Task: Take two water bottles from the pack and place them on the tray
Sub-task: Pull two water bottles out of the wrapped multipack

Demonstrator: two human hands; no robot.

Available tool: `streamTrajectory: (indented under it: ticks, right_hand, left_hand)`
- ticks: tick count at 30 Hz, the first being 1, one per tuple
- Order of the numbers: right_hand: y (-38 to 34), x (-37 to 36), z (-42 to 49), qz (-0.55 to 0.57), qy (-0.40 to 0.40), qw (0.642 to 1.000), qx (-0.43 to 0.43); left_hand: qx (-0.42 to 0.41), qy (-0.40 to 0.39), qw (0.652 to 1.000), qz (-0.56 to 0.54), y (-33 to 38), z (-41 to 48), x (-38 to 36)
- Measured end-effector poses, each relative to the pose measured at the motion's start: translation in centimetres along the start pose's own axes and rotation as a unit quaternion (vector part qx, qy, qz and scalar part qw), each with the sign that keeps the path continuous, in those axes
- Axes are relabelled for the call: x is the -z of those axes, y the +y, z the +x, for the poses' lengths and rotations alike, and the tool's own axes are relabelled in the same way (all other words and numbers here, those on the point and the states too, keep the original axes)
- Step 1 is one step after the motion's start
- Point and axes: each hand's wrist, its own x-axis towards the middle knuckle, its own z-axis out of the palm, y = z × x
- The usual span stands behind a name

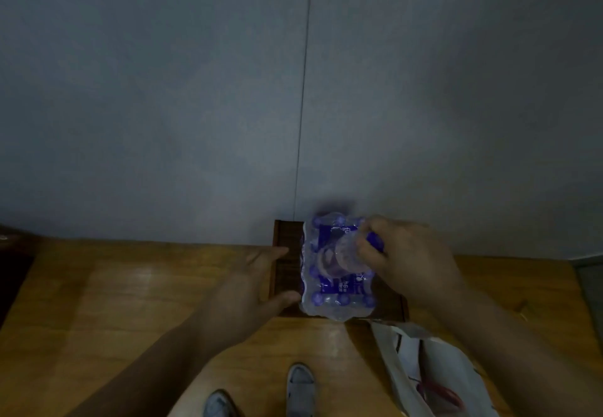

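Just right of centre, low in the frame, against the grey wall (163,90): a dark wooden tray (285,263) on a light wooden floor (114,292). On the tray, filling its middle and right part, a shrink-wrapped pack (326,305) of water bottles, clear plastic with purple caps around the edge and a purple label across the top. Only the bare left strip of the tray free of the pack; no loose bottles standing on it.

Over the upper right of the pack, the right hand (411,263), fingers clenched around one bottle (347,255). Bottle tilted on its side, clear rounded bottom towards the camera, purple label partly hidden under the fingers. Hard to tell through the blur whether out of the wrap fully or only partly.

At the left edge of the tray, the left hand (257,283), fingers spread and loose, grasping nothing; thumb tip just beside or touching the lower left corner of the pack, upper fingers lying over the tray's left strip.

At lower right of the frame, a white bag (434,374) lying on the floor just below the tray's corner, mouth gaping, something red inside, too dim to name. At bottom centre, two grey shoes (300,387), toes pointing up the frame towards the tray.
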Motion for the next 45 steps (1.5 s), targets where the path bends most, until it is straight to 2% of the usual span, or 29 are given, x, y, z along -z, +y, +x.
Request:
streamTrajectory:
  ticks: [4,8,9,10,11,13,15,17,19,23,26,28,31,36,39,45]
  right_hand:
    - [-3.7,5.3,-0.3,0.198,-0.006,0.979,0.040]
    - [-3.1,3.3,1.6,0.433,-0.019,0.901,0.022]
    - [-2.1,1.6,2.5,0.458,-0.023,0.888,0.001]
    - [-0.9,-0.5,3.6,0.446,-0.027,0.895,-0.022]
    - [0.4,-2.9,4.6,0.399,-0.032,0.915,-0.045]
    - [3.2,-8.4,6.2,0.249,-0.059,0.963,-0.083]
    - [5.6,-13.6,7.1,0.116,-0.125,0.980,-0.102]
    - [6.7,-16.9,7.5,0.021,-0.217,0.968,-0.127]
    - [6.9,-19.2,8.0,-0.014,-0.263,0.955,-0.136]
    - [6.0,-21.9,10.0,-0.041,-0.283,0.935,-0.210]
    - [5.9,-22.3,10.4,-0.011,-0.289,0.925,-0.247]
    - [6.2,-21.3,9.5,-0.008,-0.261,0.946,-0.189]
    - [7.0,-18.4,7.0,0.022,-0.155,0.980,-0.122]
    - [5.7,-9.5,4.9,0.157,-0.011,0.983,-0.093]
    - [3.0,-3.8,3.2,0.254,0.098,0.961,-0.038]
    - [-5.6,4.1,2.7,0.455,0.194,0.869,0.008]
  left_hand:
    - [-0.043,0.004,0.997,-0.066,3.1,0.9,-0.1]
    - [-0.032,0.069,0.990,-0.118,2.6,-0.2,-0.4]
    - [-0.020,0.082,0.987,-0.136,2.0,-0.6,-0.5]
    - [-0.006,0.093,0.984,-0.149,1.4,-1.0,-0.6]
    - [0.008,0.102,0.983,-0.155,0.7,-1.4,-0.7]
    - [0.023,0.113,0.982,-0.147,-0.4,-2.0,-0.6]
    - [0.020,0.128,0.982,-0.141,-1.3,-2.6,-0.5]
    - [0.019,0.141,0.980,-0.136,-2.0,-3.1,-0.3]
    - [0.024,0.151,0.980,-0.125,-2.7,-3.6,-0.3]
    - [0.032,0.164,0.980,-0.112,-4.4,-4.6,-0.3]
    - [0.044,0.178,0.976,-0.119,-5.2,-5.4,-0.4]
    - [0.048,0.188,0.974,-0.119,-5.5,-5.9,-0.3]
    - [0.051,0.194,0.973,-0.117,-5.6,-6.5,0.2]
    - [0.051,0.210,0.969,-0.117,-4.4,-7.3,1.4]
    - [0.048,0.224,0.965,-0.124,-3.3,-8.2,2.1]
    - [0.043,0.255,0.958,-0.128,-1.2,-11.5,4.8]
